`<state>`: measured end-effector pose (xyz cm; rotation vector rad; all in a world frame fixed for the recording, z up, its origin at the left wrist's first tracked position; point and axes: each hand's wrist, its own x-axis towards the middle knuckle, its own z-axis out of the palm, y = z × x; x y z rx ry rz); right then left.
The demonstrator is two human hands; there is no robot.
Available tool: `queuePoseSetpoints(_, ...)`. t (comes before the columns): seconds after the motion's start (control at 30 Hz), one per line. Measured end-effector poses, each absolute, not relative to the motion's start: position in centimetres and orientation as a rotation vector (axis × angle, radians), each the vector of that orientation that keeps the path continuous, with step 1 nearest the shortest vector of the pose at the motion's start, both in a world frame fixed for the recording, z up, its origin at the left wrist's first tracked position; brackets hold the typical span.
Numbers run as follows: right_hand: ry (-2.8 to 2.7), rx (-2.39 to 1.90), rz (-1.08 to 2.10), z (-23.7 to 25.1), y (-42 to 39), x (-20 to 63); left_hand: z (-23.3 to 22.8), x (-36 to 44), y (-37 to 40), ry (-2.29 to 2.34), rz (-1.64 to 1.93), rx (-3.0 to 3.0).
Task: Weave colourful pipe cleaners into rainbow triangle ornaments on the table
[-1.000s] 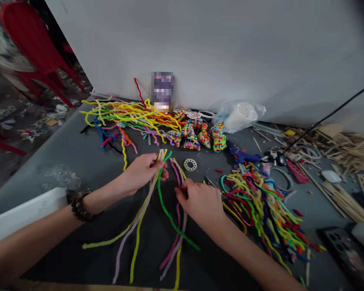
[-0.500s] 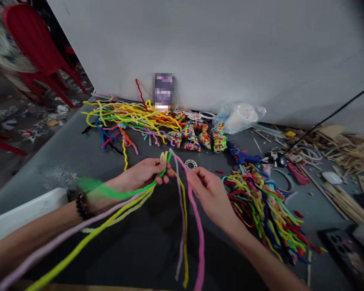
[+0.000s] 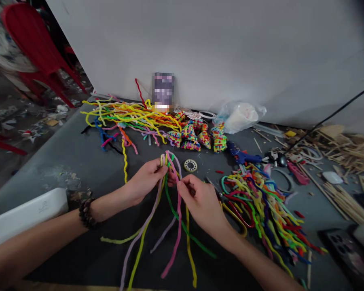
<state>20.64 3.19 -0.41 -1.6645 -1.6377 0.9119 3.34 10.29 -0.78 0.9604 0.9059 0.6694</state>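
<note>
My left hand (image 3: 145,180) pinches a bundle of fuzzy pipe cleaners near their upper ends, where they are woven or looped together. From that grip hang a lilac pipe cleaner (image 3: 128,252) and a yellow-green one (image 3: 139,252) toward me. A green pipe cleaner (image 3: 197,241) falls to the right, behind the pink pipe cleaner (image 3: 178,226). My right hand (image 3: 203,204) pinches this pink strand between thumb and fingers, just right of the bundle. Another yellow strand (image 3: 190,246) hangs below. The exact weave is partly hidden by my left fingers.
Scissors (image 3: 242,226) lie beside a heap of short pipe cleaners (image 3: 267,210) on the right. Behind my hands are a long yellow pile (image 3: 133,113), woven colourful pieces (image 3: 189,135), a ring (image 3: 190,165) and a blue glue gun (image 3: 244,157). A white box-like object (image 3: 45,206) stands left.
The green strand has swung from over my left wrist to the right, hanging below. My right hand has moved slightly left and down, bringing the pink strand across the bundle.
</note>
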Motion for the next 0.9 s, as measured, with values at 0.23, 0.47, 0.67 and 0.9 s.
queuePoseSetpoints(0.23, -1.495, -1.680, 0.793, -0.9, 2.6, 20.3, -0.6, 3.1, 10.5, 0.958, 0.685, 0.908)
queuePoseSetpoints(0.47, -1.670, -1.651, 0.980, -1.7, 2.9, 19.8, -0.9, 3.2, 10.1, 0.965, 0.669, 0.889)
queuePoseSetpoints(0.67, -1.722, -1.640, 1.047, -2.0, 2.9, 19.8, -0.8, 3.4, 9.6, 0.966, 0.688, 0.900)
queuePoseSetpoints(0.9, -1.754, -1.641, 1.086, -1.9, 3.0, 19.9, -1.1, 3.5, 9.2, 0.911, 0.709, 1.073)
